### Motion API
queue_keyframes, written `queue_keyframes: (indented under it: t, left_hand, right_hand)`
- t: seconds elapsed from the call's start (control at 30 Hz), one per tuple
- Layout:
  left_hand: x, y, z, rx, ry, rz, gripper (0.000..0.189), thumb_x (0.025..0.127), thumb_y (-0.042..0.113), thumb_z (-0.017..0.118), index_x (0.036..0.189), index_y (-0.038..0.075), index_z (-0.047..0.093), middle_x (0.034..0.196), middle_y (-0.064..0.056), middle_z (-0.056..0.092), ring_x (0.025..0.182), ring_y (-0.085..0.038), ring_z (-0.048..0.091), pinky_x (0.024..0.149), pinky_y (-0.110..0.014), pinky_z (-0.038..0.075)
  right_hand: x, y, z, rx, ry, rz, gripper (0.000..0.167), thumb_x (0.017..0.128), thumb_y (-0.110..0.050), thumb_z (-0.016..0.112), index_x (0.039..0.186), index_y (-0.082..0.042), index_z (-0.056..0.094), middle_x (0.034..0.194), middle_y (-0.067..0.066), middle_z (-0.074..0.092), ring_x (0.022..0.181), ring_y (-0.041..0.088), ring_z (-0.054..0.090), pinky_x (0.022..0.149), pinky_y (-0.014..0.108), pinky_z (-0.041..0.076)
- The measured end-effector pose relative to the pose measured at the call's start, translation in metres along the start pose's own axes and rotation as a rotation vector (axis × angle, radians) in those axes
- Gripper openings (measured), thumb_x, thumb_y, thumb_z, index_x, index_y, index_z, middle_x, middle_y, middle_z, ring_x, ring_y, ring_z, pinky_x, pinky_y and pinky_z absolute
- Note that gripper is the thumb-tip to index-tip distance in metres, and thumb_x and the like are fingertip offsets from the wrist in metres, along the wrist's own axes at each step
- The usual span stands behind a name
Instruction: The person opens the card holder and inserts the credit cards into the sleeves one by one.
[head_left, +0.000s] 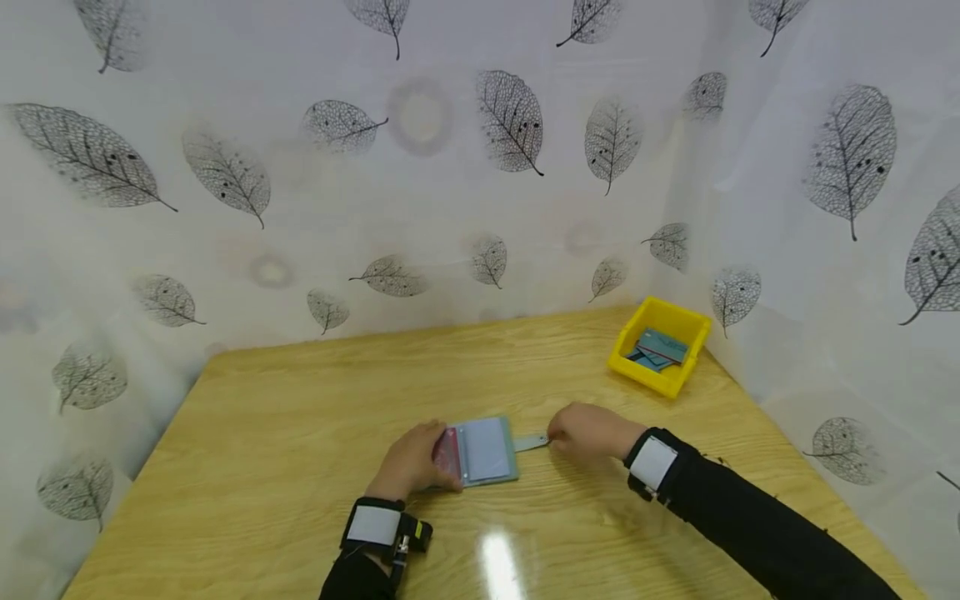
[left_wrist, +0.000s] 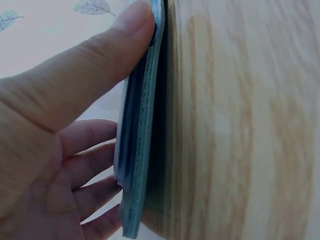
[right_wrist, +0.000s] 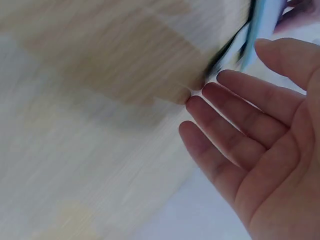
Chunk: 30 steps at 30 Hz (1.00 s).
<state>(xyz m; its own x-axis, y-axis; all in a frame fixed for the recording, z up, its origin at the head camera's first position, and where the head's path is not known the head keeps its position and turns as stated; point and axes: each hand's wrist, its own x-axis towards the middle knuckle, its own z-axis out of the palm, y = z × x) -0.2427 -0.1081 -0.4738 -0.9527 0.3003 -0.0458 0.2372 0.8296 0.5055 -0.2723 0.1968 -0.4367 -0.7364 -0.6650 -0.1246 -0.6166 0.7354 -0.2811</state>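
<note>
A pale green card holder (head_left: 487,450) lies open on the wooden table, with clear sleeves inside and a pinkish card (head_left: 447,453) on its left side. My left hand (head_left: 412,458) grips its left edge; in the left wrist view the thumb lies over the stitched green edge (left_wrist: 142,130) and the other fingers are on the far side. A short strap (head_left: 531,442) with a snap sticks out to the right. My right hand (head_left: 596,429) is at the strap's tip. In the right wrist view its fingers (right_wrist: 240,112) are loosely extended, the thumb apart from them.
A yellow bin (head_left: 660,387) with several bluish cards (head_left: 663,345) inside stands at the table's back right corner. White curtain (head_left: 450,208) printed with leaves hangs behind and beside the table (head_left: 300,400). Both wrists wear black straps.
</note>
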Motion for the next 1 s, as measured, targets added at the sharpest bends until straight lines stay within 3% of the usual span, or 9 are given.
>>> queue_keyframes:
  t: [0.13,0.27,0.4,0.5,0.6,0.8,1.0]
  left_hand:
    - [0.000,-0.003,0.002,0.005,0.003,-0.003,0.101,0.057,0.035,0.094,0.138,-0.003,0.050,0.144,-0.022,0.046,0.132,-0.040,0.042,0.107,-0.053,0.033]
    - [0.000,-0.004,0.003,0.008,0.002,-0.005,0.101,0.057,0.037,0.094,0.139,-0.003,0.050,0.144,-0.022,0.046,0.132,-0.041,0.042,0.107,-0.054,0.034]
    - [0.000,-0.004,0.002,0.011,-0.004,-0.009,0.101,0.057,0.037,0.094,0.139,-0.003,0.050,0.144,-0.022,0.045,0.133,-0.040,0.041,0.107,-0.054,0.033]
    - [0.000,-0.003,0.001,0.009,-0.009,-0.016,0.100,0.057,0.036,0.094,0.139,-0.002,0.050,0.145,-0.021,0.045,0.133,-0.040,0.041,0.107,-0.054,0.033]
    - [0.000,-0.002,0.001,0.007,-0.011,-0.015,0.099,0.058,0.036,0.093,0.139,-0.001,0.050,0.145,-0.021,0.045,0.133,-0.040,0.041,0.107,-0.055,0.033]
    - [0.000,0.000,0.000,0.009,-0.022,-0.015,0.097,0.060,0.037,0.093,0.139,0.000,0.051,0.145,-0.020,0.045,0.133,-0.040,0.041,0.107,-0.055,0.032]
    - [-0.001,-0.001,-0.002,-0.001,-0.017,-0.008,0.098,0.060,0.037,0.093,0.139,-0.002,0.050,0.144,-0.021,0.045,0.132,-0.041,0.041,0.107,-0.054,0.034]
  right_hand:
    - [-0.004,0.031,-0.009,0.006,-0.013,0.105,0.020,0.093,-0.015,0.062,0.104,-0.002,0.074,0.100,0.009,0.071,0.089,0.023,0.066,0.080,0.041,0.054]
    - [-0.012,0.063,-0.016,-0.051,0.042,0.280,0.022,0.095,-0.014,0.060,0.107,0.001,0.071,0.104,0.012,0.070,0.093,0.026,0.065,0.083,0.043,0.052]
    - [-0.023,0.087,-0.018,-0.188,0.249,0.438,0.023,0.093,-0.008,0.059,0.110,0.006,0.067,0.103,0.020,0.068,0.094,0.035,0.064,0.081,0.049,0.052]
    - [-0.031,0.102,-0.016,-0.291,0.406,0.511,0.028,0.091,-0.006,0.061,0.111,0.013,0.063,0.102,0.027,0.064,0.091,0.042,0.062,0.079,0.051,0.052]
    - [-0.035,0.114,-0.013,-0.329,0.452,0.574,0.033,0.089,-0.012,0.065,0.107,0.016,0.062,0.096,0.029,0.062,0.084,0.043,0.061,0.075,0.053,0.052]
    - [-0.037,0.125,-0.007,-0.304,0.422,0.587,0.021,0.090,-0.012,0.064,0.083,0.008,0.065,0.069,0.018,0.059,0.058,0.033,0.058,0.056,0.048,0.051]
    - [-0.037,0.117,-0.006,-0.361,0.413,0.454,0.017,0.088,-0.011,0.068,0.084,0.005,0.066,0.073,0.016,0.062,0.067,0.033,0.061,0.066,0.047,0.053]
